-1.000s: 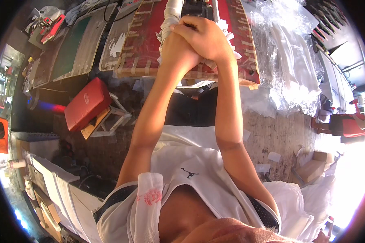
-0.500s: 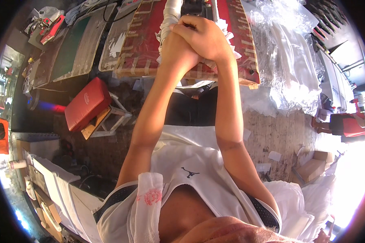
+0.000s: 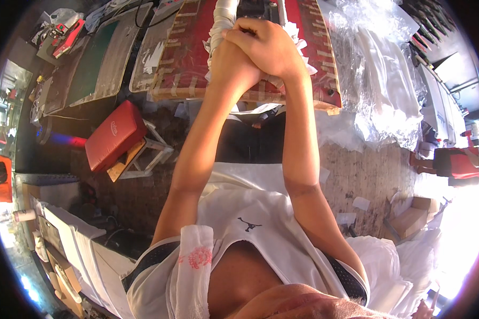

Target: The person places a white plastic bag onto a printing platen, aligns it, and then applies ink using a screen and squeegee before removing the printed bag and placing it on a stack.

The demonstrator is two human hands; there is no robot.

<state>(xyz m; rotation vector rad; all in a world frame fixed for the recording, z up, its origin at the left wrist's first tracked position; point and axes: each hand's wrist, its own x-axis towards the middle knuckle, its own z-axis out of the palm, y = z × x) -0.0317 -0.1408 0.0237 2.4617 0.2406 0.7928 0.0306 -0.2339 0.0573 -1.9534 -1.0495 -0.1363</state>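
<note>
Evidently, hands: right hand (image 3: 270, 47) over your left hand (image 3: 230, 66); can't tell grips.
Red board (image 3: 197, 26): underneath; you're seemingly bracing or pausing.
Wrapped bar (image 3: 226, 11): just beyond; moving on likely needs unclasping.

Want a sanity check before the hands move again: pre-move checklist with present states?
1. Hands stacked: ok, right grip lies over left grip.
2. What the left grip holds: cannot tell, hidden underneath.
3. Both hands over the red board: ok.
4. White-wrapped tube firmly fixed: cannot tell, its attachment doesn't show.
5. Red cushion clear of the left arm: ok, they're apart.
6. Floor free of litter: not ok, a pale scrap lies to the person's right.
</note>
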